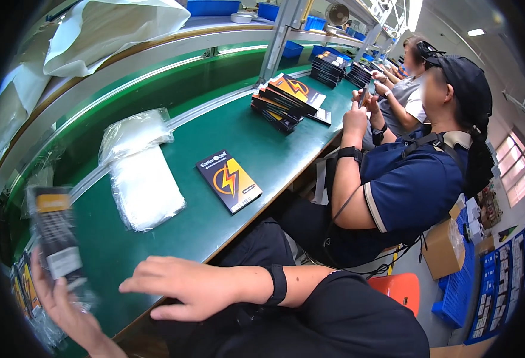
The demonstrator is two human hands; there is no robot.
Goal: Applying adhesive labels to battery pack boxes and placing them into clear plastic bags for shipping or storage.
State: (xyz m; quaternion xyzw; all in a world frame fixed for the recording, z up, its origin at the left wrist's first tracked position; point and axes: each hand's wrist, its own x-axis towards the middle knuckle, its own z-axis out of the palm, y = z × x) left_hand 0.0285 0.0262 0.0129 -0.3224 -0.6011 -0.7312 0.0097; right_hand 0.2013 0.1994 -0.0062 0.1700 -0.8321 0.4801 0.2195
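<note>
At the left, my left hand (65, 307) grips a flat black box with an orange end (59, 238), stood on end and slightly blurred; clear plastic shows around its lower part. My right hand (182, 286) hovers over the front edge of the green table (208, 230), fingers stretched out and holding nothing. Beyond it lies one flat black-and-yellow box (229, 182) with a lightning-bolt print. Left of that box rests a pile of clear plastic bags (143, 185). More boxes in clear plastic (27, 286) are partly visible beside my left hand.
Stacked boxes (283, 104) stand farther along the table, near a co-worker (411, 161) seated to my right who handles a small item. A shelf (226, 31) with blue bins runs above the table. An orange stool (396, 289) and a cardboard carton (444, 247) are at the right.
</note>
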